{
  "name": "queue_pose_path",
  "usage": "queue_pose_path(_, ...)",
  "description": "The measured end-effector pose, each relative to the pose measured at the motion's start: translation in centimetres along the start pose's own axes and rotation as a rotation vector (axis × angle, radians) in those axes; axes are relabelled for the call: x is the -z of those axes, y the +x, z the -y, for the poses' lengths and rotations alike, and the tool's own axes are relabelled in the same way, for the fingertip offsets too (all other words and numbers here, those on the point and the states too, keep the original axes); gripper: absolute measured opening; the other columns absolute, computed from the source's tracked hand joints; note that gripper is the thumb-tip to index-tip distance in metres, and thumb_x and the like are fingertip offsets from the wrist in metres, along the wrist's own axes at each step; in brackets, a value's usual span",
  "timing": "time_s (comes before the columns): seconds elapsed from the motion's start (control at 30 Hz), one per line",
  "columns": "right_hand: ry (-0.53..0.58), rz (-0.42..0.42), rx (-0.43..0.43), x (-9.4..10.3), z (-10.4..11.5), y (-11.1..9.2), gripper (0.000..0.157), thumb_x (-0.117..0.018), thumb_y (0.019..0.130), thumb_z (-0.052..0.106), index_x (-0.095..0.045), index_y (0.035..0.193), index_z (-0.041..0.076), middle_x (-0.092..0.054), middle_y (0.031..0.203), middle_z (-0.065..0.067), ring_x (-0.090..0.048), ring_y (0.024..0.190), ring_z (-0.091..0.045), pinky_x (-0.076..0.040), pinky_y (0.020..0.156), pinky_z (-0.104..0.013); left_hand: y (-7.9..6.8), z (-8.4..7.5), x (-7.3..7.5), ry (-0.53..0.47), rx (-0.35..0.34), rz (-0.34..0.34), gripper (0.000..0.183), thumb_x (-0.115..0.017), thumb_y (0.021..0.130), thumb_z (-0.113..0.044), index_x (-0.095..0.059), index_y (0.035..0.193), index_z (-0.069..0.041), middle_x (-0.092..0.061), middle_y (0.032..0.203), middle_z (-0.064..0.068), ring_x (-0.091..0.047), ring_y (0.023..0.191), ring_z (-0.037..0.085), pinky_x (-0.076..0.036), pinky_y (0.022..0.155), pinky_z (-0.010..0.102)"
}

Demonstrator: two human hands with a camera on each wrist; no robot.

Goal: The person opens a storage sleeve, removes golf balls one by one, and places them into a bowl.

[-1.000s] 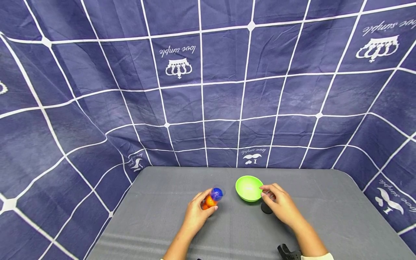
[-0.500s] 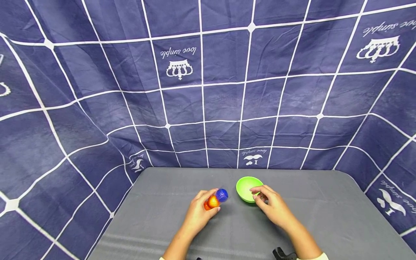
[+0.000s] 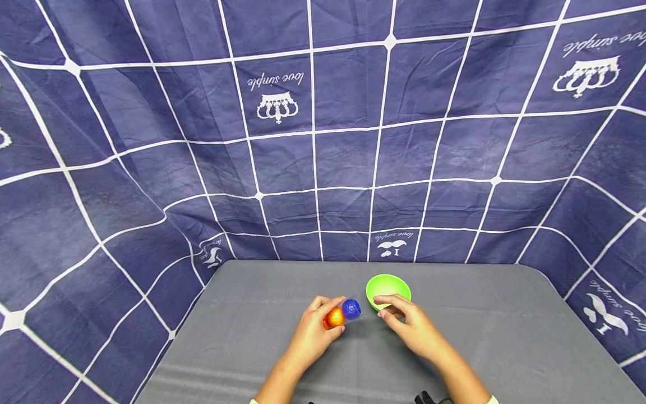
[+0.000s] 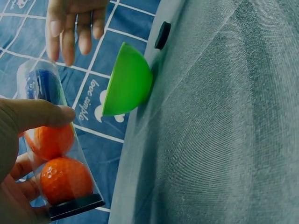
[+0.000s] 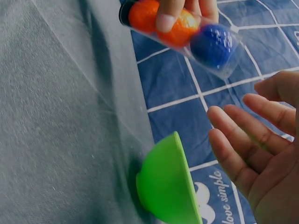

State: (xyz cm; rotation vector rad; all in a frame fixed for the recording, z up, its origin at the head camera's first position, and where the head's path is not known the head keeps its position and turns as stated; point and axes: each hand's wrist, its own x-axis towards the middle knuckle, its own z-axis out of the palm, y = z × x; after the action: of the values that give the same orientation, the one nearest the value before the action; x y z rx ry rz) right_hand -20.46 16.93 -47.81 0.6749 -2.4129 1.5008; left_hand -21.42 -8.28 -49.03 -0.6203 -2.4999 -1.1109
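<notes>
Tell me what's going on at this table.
A person's left hand holds a tilted, clear plastic tube containing two orange balls and one blue ball. Their empty right hand is near the blue-ball end, not touching it. A round green bowl stands upright on the grey cloth-covered table, and a flat black disc lies nearby.

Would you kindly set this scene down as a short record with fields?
Left hand: grips a tilted, clear plastic cylindrical tube
Tube contents: two orange dimpled balls, one blue ball
Tube end near orange balls: round black cap
Right hand: holds nothing, near the round green bowl
Bowl position: upright on the grey cloth-covered table
Also on table: small flat black disc
</notes>
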Motion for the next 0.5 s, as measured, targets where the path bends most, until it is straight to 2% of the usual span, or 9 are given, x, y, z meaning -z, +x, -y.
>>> queue_pose_path(0.13,0.053,0.047,0.001,-0.5,0.0,-0.1,0.033,-0.063,0.098,0.009,-0.064,0.131,0.007,-0.068,0.123,-0.014,-0.072,0.098,-0.013,-0.058,0.082,-0.025,-0.1,-0.2,-0.3,0.043,-0.026,-0.009,0.061,-0.09,0.068,-0.005,-0.072,0.124,-0.018,-0.065,0.106,0.001,-0.065,0.096,0.019,-0.052,0.086,0.034)
queue_pose_path(0.3,0.055,0.088,0.009,-1.0,0.1,-0.3,0.038,-0.064,0.099,0.014,-0.06,0.136,0.008,-0.068,0.126,-0.017,-0.072,0.101,-0.016,-0.058,0.085,-0.025,-0.4,-0.5,-0.8,0.13,-0.068,-0.026,0.062,-0.092,0.066,-0.007,-0.073,0.123,-0.021,-0.064,0.103,-0.001,-0.063,0.097,0.018,-0.046,0.087,0.04)
queue_pose_path(0.5,0.084,0.1,-0.016,-1.3,0.2,-0.4,0.044,-0.066,0.098,0.016,-0.058,0.139,0.006,-0.067,0.126,-0.019,-0.069,0.095,-0.005,-0.058,0.084,-0.024,-0.5,-0.6,-1.1,0.213,-0.118,-0.062,0.065,-0.094,0.063,-0.009,-0.073,0.122,-0.024,-0.062,0.101,-0.003,-0.06,0.093,0.016,-0.044,0.084,0.036)
